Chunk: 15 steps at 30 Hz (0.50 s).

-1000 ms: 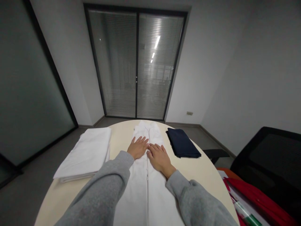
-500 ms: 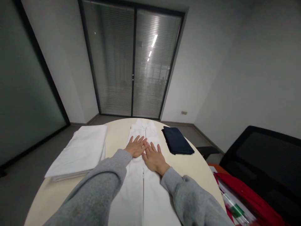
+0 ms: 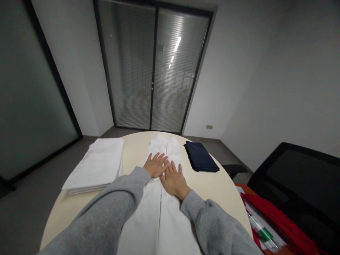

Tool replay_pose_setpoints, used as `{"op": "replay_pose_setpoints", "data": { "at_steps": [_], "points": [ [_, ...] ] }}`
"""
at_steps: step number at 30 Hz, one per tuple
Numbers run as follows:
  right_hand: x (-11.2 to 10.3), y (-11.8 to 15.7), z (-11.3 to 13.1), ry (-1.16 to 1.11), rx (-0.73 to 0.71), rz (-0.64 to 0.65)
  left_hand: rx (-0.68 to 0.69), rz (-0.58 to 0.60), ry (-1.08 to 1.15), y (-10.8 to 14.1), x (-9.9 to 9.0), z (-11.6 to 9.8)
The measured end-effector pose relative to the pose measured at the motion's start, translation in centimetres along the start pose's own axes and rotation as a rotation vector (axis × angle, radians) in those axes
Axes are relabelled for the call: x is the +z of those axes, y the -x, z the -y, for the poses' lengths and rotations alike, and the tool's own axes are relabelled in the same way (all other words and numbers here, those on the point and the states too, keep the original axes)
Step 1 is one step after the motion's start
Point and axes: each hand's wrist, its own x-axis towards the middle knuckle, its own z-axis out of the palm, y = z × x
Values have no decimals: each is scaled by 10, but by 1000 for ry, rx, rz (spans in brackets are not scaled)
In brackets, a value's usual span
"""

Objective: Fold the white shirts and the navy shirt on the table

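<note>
A chair (image 3: 294,180) is standing beside the tabletop (image 3: 225,202), red fabric (image 3: 278,217) lying close by; blinds (image 3: 177,102) are hanging at far doors (image 3: 153,63).

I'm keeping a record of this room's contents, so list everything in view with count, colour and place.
Long white cloth: 1, white, down the table's middle
Folded white cloth: 1, white, table's left
Folded navy cloth: 1, navy, table's right
Round table: 1, cream, centre
Chair: 1, black, right
Red item: 1, red, by the chair
Clear item: 1, transparent with green, beside the red item
Blinds: 2 panels, grey, black-framed, ahead
Frosted panel: 1, grey-green, left
Wall plate: 1, pale, low on wall
Floor: 1, grey, around table
Sleeves: 2, grey, foreground
Left hand: 1, bare, on long white cloth
Right hand: 1, bare, same cloth
</note>
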Motion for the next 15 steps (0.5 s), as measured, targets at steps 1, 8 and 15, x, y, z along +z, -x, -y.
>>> {"op": "replay_pose_setpoints", "data": {
  "at_steps": [1, 8, 15],
  "points": [
    [0, 0, 0, -2, 0, 2, -5, 13, 4, -1, -1, 0],
    [0, 2, -3, 19, -25, -5, -121, 222, 51, -35, -12, 3],
    [-2, 1, -4, -5, -36, -31, -125, 124, 10, -87, -44, 8]
  ]
}}
